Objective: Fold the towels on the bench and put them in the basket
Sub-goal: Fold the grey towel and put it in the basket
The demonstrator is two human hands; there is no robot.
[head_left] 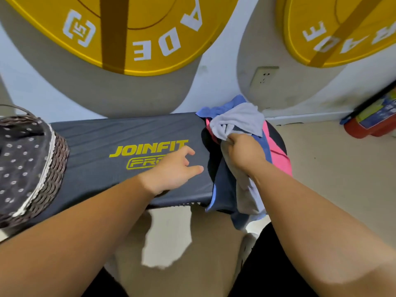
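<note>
- Head view showed "JOINFIT" in yellow on the dark bench (pixel 128 133), above a boxed word starting "PR"; two yellow plates (pixel 139 28) bore white letters "ADE".
- White wall with a socket (pixel 264 77); beige floor; a red extinguisher (pixel 372 123) lay at the right.
- Crumpled towels (pixel 278 155), grey, blue, pink and navy, hung over the bench's right end.
- Right hand (pixel 244 153) gripped the grey towel (pixel 237 121).
- Left hand (pixel 171 170) lay relaxed, holding nothing.
- A wicker basket (pixel 60 159) stood at the left end.

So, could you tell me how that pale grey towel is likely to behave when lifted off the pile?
Probably floppy: the grey towel bunches and creases where the right hand grips it. It looks thin, so likely light. It lies tangled with the blue towel and pink towel at the bench end, so lifting may drag those along.
</note>
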